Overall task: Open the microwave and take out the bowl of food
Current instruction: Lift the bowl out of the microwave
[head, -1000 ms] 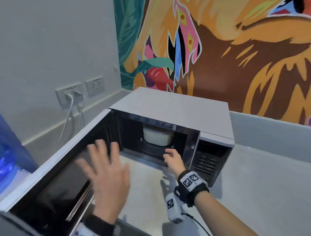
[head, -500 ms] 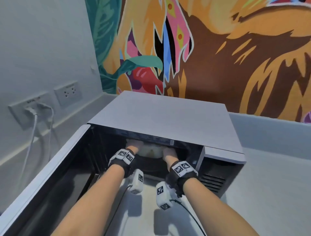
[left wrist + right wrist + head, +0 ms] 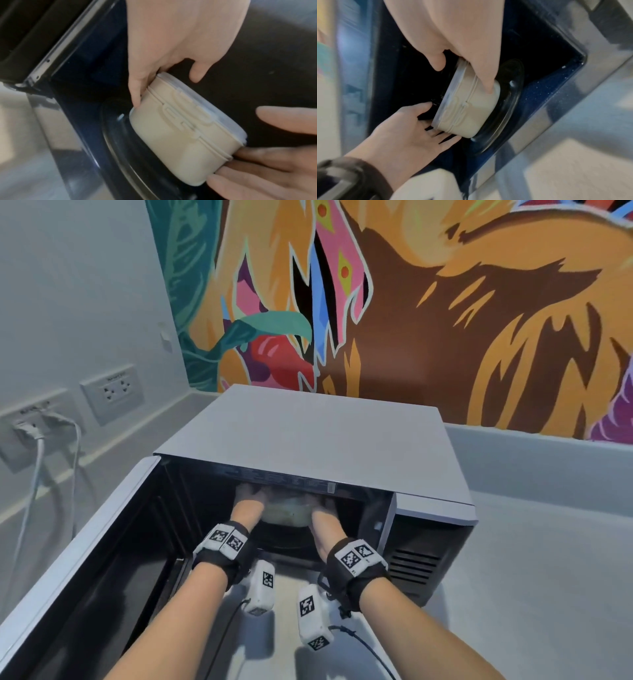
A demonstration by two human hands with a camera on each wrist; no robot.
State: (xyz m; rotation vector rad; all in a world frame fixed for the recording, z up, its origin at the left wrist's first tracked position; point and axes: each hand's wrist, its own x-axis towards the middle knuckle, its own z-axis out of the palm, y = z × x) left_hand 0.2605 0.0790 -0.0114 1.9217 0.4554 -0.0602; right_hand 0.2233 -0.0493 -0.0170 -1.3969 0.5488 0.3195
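The microwave (image 3: 308,440) stands on the table (image 3: 548,577) with its door (image 3: 102,542) swung wide; the step in hand is seizing the bowl of food (image 3: 175,135), which sits on the glass turntable (image 3: 508,108) inside. Left hand (image 3: 406,129) and right hand (image 3: 180,40) each hold one side, fingers curled against it. Next, I judge: lift level and draw it out under the low roof

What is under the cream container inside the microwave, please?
The cream container stands on the glass turntable, whose rim shows around it. The left hand and right hand hold its sides. The part of the plate beneath it is covered.
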